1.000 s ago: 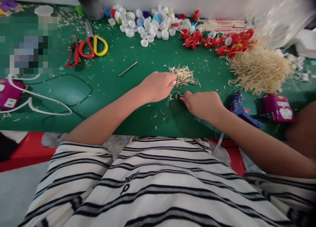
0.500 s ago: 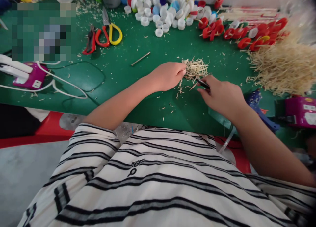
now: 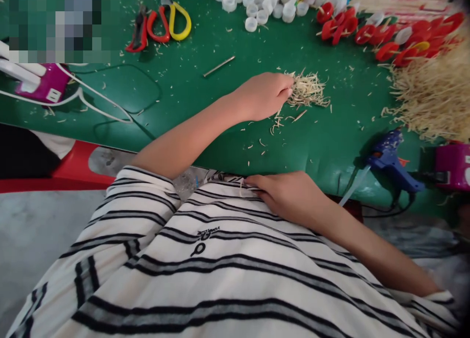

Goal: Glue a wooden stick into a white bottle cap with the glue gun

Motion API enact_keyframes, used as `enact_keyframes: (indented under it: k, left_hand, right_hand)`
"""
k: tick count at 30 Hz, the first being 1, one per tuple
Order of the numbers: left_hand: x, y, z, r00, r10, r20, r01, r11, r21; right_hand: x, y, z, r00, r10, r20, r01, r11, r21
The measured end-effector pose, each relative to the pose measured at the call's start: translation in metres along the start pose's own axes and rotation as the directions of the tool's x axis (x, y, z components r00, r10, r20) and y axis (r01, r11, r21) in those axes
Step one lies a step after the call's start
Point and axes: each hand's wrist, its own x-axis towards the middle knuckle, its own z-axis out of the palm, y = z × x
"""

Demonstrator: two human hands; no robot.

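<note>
My left hand (image 3: 264, 95) rests on the green table (image 3: 191, 98), fingers curled and pinched together at the left edge of a small pile of pale wood slivers (image 3: 308, 89). Loose slivers (image 3: 275, 127) lie scattered just below it. My right hand (image 3: 290, 196) is off the table, lying against my striped shirt (image 3: 205, 259) at the table's near edge. Its fingers point left and are pressed together. A tiny pale bit shows at the fingertips; what they hold is hidden.
Scissors (image 3: 172, 19) and red pliers (image 3: 137, 32) lie at the back left, with a thin metal rod (image 3: 219, 66) nearby. White bottle caps (image 3: 257, 5), red caps on sticks (image 3: 385, 34), a big sliver heap (image 3: 433, 98), a blue glue gun (image 3: 389, 161), purple boxes (image 3: 44, 83) and a white cable (image 3: 95, 108) surround the work spot.
My right hand has pulled back from the sliver pile, off the table, down onto my shirt. The left hand stays at the pile. The view has tilted downward.
</note>
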Motion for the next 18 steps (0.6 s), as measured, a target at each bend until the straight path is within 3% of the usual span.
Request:
enact_keyframes:
  k: [7, 14, 18]
  left_hand:
    - [0.002, -0.005, 0.001, 1.000, 0.008, -0.030, -0.008, 1.000, -0.026]
    - [0.004, -0.008, 0.003, 0.999, 0.011, -0.042, -0.012, 0.999, -0.037]
    - [0.004, -0.008, 0.003, 0.999, 0.019, -0.039, -0.021, 0.998, -0.058]
  right_hand:
    - [0.005, -0.005, 0.001, 0.998, 0.024, -0.055, -0.020, 0.996, 0.082]
    - [0.028, -0.013, -0.003, 0.999, 0.030, -0.030, -0.033, 0.994, -0.102]
    - [0.030, -0.008, -0.002, 0.999, -0.035, 0.000, 0.034, 0.987, -0.159]
